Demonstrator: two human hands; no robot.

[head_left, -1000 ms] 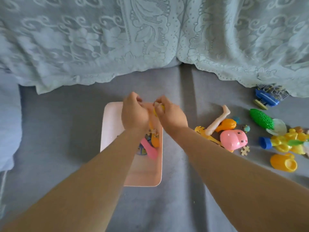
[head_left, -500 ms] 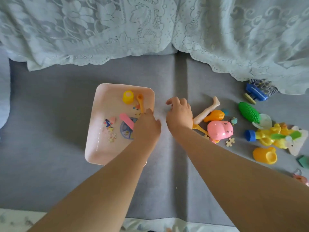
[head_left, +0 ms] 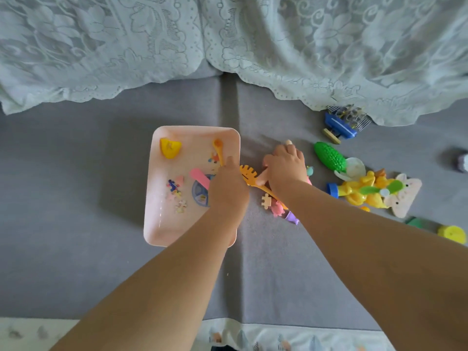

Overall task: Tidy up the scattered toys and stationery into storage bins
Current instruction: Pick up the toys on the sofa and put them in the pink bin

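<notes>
The pink bin (head_left: 162, 224) sits left of the centre seam of the grey sofa seat (head_left: 63, 198), long side running front to back. It holds a yellow cup (head_left: 170, 148) in its far-left corner, puzzle pieces (head_left: 177, 196) near the middle, a pink strip (head_left: 200, 178) across a round blue piece (head_left: 200, 193), and an orange spoon (head_left: 218, 150) along the right wall. The bin lies just beside the scattered pile, apparently so that each transfer is short.

The left hand (head_left: 228, 188) lies over the bin's right rim, fingers curled downward. Whether it grips the rim or merely rests there cannot be told; a steadying hold is the likely purpose.

Just right of the seam, the right hand (head_left: 285, 168) is curled over a group of toys, with its thumb touching the orange slotted server (head_left: 249, 174). The server's toothed head points toward the bin. What the fingers enclose is hidden beneath the hand. This appears to be the pick-up step for the next transfer.

A loose puzzle piece (head_left: 266, 200), a small pink figure (head_left: 277, 209) and a purple piece (head_left: 291, 217) lie just in front of the right hand. Further right lie a green corn toy (head_left: 329, 157), a yellow toy cluster (head_left: 362, 192) and a rabbit-shaped fan (head_left: 402, 196). A blue toy (head_left: 340, 125) lies at the lace cover's (head_left: 329, 46) edge near the back, and a yellow cup (head_left: 452, 233) lies toward the right edge. Most items remain outside the bin.
</notes>
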